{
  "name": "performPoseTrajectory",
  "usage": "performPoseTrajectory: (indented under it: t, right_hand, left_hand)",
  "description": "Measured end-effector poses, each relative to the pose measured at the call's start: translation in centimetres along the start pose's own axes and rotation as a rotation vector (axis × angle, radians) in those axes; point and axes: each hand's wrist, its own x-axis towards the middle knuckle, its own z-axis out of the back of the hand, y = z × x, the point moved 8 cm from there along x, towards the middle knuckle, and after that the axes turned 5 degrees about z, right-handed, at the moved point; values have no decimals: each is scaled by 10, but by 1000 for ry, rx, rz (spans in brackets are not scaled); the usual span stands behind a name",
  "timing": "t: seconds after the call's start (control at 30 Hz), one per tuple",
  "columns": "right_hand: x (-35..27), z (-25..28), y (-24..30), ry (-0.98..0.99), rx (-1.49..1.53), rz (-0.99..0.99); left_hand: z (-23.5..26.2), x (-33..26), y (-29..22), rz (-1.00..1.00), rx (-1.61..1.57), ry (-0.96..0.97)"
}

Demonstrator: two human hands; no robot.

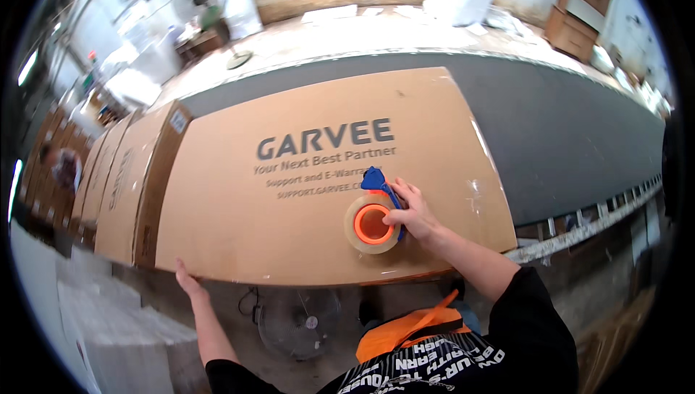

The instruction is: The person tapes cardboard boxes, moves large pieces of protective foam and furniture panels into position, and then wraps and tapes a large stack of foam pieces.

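A large flat cardboard box (217, 213) with dark printing lies in front of me on a dark grey conveyor belt (579, 133). My right hand (414, 214) is closed round a tape dispenser (373, 224) over the near right part of the box. The dispenser has a blue head and handle, an orange hub and a wide roll of tape. At the box's near left corner, my left hand (188, 280) touches the edge. Its fingers look stretched out along the side, partly hidden by the box, and it holds nothing that I can see.
Several more cardboard boxes (130, 191) stand on edge to the left. Beyond them is another person (66, 166). A floor fan (300, 322) stands below the near edge. The belt's metal rail (579, 238) runs at the right, and brown cartons (577, 18) are stacked at the far right.
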Motion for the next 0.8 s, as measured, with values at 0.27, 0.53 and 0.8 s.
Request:
performPoseTrajectory:
  t: [0.27,0.53,0.8]
  right_hand:
    - [-134,117,27,-525,-979,470]
    - [14,186,-26,-409,-722,735]
    - [216,223,-16,135,-339,323]
  left_hand:
    - [61,67,64,119,-223,-79]
    - [83,-67,83,15,10,-455]
    - [-41,-446,246,347,-152,14]
